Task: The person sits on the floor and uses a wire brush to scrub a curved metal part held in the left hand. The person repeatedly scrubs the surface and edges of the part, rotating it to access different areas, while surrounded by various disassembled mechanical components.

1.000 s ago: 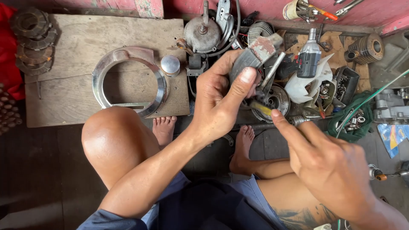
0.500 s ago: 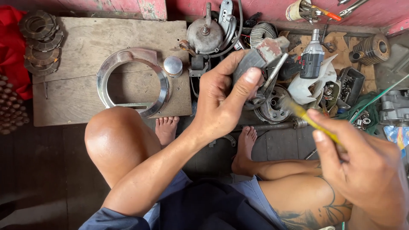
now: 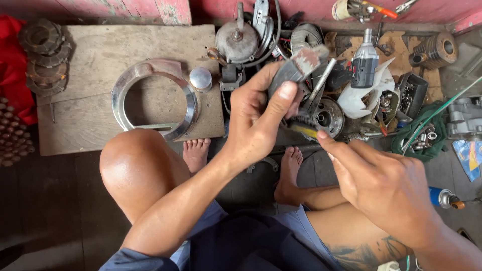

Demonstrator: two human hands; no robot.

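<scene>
Two hands busy; left hand (image 3: 256, 118) grips metal part (image 3: 296, 68); tray (image 3: 412, 95) holds bolts

The left hand (image 3: 256, 120) grips a dark grey metal part (image 3: 296, 68) with a worn red patch, and the right hand (image 3: 386, 185) holds a yellow-handled tool (image 3: 305, 130). Nearby lie a silvery chrome ring (image 3: 150, 98) on a pale wooden board (image 3: 100, 47), a grey-and-black cordless drill (image 3: 364, 62), green cloth (image 3: 432, 130) and red fabric (image 3: 12, 75).
</scene>
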